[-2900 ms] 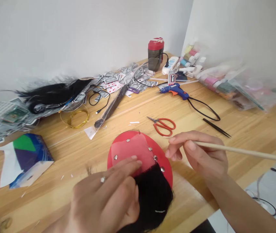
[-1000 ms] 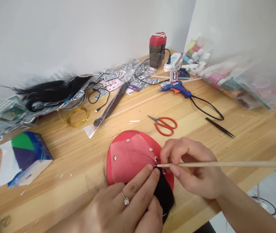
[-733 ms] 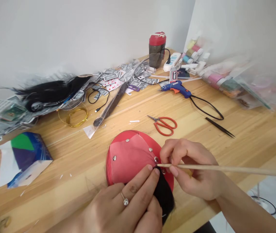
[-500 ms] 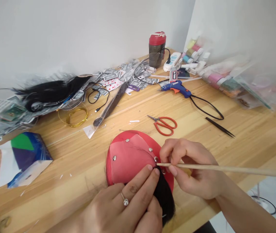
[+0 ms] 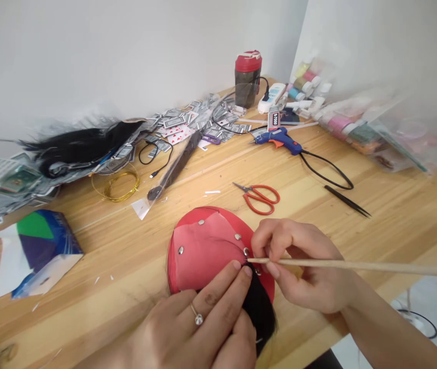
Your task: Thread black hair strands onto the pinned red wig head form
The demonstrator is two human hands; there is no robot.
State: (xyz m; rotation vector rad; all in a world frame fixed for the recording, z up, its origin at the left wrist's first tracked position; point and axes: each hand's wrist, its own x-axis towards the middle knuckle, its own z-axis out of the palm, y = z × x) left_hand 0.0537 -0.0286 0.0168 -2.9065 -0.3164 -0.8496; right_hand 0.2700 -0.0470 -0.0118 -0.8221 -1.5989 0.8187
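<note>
A red rounded piece (image 5: 199, 251) with a pinkish panel and several silver studs lies in front of me on the wooden table. Black hair (image 5: 262, 310) runs down its right side. My left hand (image 5: 203, 323), wearing a ring, presses two fingertips at the top of the hair, its other fingers curled over it. Between thumb and fingers, my right hand (image 5: 306, 266) pinches a thin wooden stick (image 5: 356, 265). The stick's pointed end touches the piece beside a stud, close to my left fingertips. What lies under both palms is hidden.
Beyond the red piece lie orange-handled scissors (image 5: 262, 199), a blue glue gun (image 5: 279, 139) and black tweezers (image 5: 347, 201). Farther off are gold wire (image 5: 122, 185), black hair strands (image 5: 87, 146), scattered cards (image 5: 180, 134), a red-lidded cup (image 5: 247, 82) and bagged bottles (image 5: 341, 125).
Almost nothing differs. Both hands, the stick and the red piece hold their places, with only a very slight shift of the whole view.
</note>
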